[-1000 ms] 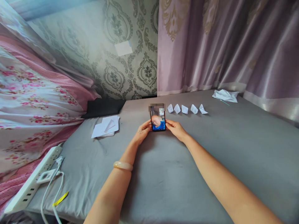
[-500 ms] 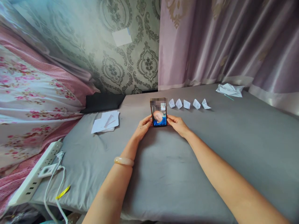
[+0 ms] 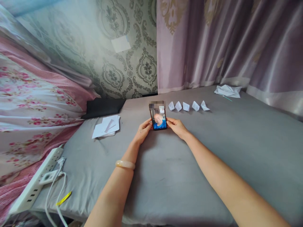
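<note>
Smartphone [image 3: 158, 118]: where is it?

Held upright between both hands, by the gray cloth [image 3: 165, 183]; I cannot tell whether its lower edge touches.

How does each hand stand?

Left hand [image 3: 144, 129] grips its left edge, right hand [image 3: 177, 126] its right; the lit screen [image 3: 159, 123] faces the camera.

And around it?

Five folded white papers [image 3: 186, 106] just right, white sheets [image 3: 106, 126] farther left.

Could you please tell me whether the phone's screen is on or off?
It is on: the phone shows a bright picture with blue in it, held between the left hand and the right hand.
</note>
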Motion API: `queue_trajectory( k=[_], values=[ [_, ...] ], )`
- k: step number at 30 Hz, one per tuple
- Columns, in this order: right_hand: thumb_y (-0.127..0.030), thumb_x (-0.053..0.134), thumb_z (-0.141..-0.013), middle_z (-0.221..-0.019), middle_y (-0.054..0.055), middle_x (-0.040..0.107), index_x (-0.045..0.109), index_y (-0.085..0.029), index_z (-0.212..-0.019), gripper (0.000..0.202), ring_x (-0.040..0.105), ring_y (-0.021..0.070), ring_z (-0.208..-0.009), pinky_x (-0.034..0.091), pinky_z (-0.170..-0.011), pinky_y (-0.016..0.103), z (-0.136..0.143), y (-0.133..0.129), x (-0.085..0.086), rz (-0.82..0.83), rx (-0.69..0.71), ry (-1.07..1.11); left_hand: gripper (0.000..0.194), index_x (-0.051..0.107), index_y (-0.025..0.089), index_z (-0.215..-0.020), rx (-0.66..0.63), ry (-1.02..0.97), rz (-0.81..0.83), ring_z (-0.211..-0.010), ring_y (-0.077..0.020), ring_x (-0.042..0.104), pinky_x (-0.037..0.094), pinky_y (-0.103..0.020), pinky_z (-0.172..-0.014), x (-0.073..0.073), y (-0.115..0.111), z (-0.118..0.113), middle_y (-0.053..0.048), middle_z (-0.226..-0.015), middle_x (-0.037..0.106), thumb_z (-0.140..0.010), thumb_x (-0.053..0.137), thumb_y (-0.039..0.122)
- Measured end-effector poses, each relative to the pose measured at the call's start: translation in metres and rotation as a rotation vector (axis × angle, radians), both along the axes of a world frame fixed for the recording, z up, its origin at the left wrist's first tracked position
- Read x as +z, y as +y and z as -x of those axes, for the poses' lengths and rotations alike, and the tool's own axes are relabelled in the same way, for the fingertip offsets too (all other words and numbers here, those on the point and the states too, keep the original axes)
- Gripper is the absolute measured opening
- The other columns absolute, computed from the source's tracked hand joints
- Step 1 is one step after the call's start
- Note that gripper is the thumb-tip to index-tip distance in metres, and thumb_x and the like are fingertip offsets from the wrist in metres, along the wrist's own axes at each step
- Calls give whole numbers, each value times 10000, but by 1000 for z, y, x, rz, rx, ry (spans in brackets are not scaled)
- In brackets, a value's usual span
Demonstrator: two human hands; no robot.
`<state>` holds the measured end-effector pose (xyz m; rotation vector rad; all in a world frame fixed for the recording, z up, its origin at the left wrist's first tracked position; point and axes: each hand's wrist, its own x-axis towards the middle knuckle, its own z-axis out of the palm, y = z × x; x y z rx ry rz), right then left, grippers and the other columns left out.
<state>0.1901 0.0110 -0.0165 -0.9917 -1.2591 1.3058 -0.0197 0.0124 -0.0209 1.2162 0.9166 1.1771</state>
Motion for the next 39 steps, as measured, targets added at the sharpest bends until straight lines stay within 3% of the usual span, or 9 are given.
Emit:
queue_trajectory(
  k=[12, 21, 39],
  values=[
    [-421, 691, -775, -1160, 2, 722, 726, -250, -1121, 388, 649, 248, -1126, 404, -1086, 460, -1, -2, 3, -47, 17, 1, 652, 596, 165, -1310, -5, 16, -22, -827, -186, 667, 495, -371, -896, -5, 2, 2, -57, -946, 749, -763, 732, 493],
    [-434, 672, -792, -1170, 6, 719, 711, -252, -1153, 406, 651, 247, -1122, 415, -1080, 454, -2, -5, 6, -35, 57, 5, 674, 586, 168, -1326, -5, 23, 3, -903, -211, 667, 481, -392, -933, 1, -1, 1, -69, -978, 744, -756, 739, 494],
    [-408, 684, -771, -1160, 11, 722, 722, -251, -1129, 393, 651, 257, -1123, 409, -1080, 468, -3, -8, 10, -13, 30, -10, 612, 631, 191, -1277, -7, 44, -13, -839, -189, 654, 497, -384, -909, 5, -2, 0, -46, -944, 741, -760, 727, 504]
  ],
)
